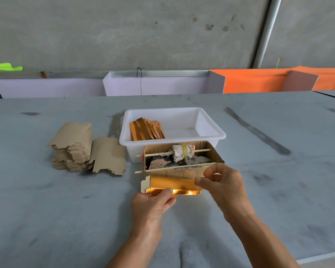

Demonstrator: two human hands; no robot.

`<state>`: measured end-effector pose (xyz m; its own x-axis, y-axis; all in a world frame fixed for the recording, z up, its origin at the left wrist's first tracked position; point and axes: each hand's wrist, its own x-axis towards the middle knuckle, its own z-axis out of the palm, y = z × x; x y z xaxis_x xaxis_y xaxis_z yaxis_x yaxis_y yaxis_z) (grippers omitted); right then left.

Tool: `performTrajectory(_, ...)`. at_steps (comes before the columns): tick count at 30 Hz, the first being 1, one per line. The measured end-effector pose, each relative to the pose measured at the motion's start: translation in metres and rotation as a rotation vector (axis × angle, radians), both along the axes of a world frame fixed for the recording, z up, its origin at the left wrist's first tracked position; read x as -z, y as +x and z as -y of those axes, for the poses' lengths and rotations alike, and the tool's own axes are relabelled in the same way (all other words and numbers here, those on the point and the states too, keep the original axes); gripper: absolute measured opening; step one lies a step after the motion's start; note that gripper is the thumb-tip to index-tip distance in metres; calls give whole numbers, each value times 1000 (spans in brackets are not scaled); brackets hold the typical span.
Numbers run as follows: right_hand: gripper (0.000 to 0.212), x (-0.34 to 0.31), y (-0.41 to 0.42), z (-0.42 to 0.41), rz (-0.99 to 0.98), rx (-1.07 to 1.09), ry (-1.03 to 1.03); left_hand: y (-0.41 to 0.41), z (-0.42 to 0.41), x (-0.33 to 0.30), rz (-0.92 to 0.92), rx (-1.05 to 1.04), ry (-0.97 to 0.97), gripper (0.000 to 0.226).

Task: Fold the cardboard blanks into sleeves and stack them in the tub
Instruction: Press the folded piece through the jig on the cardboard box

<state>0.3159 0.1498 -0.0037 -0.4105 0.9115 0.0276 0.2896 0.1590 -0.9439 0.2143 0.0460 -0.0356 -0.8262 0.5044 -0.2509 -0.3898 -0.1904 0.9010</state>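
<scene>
The blanks (pixel 74 147) lay stacked on the surface (pixel 46 209), well left of the fingers. The left hand (pixel 151 206) pinched the near edge of the gold sleeve (pixel 172 183); the right hand (pixel 223 187) pinched its right end. Beyond the fingers stood a cardboard box (pixel 182 161), then the tub (pixel 172 130) holding folded sleeves (pixel 146 129).

Blank (pixel 172 183) between my hands (pixel 153 202), glue box (pixel 182 159) just behind it, tub (pixel 172 128) behind that with folded sleeves (pixel 146 128) inside at left, blank stack (pixel 74 147) on table (pixel 46 209) left of tub
</scene>
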Motion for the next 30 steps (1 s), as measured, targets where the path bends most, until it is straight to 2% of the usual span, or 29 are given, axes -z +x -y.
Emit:
performTrajectory(11, 19, 1, -7, 25, -16, -160, -98, 7, 0, -4, -28, -4, 67, 14)
performTrajectory(30, 14, 5, -15, 27, 11, -100, -150, 10, 1, -2, -58, -34, 55, 9)
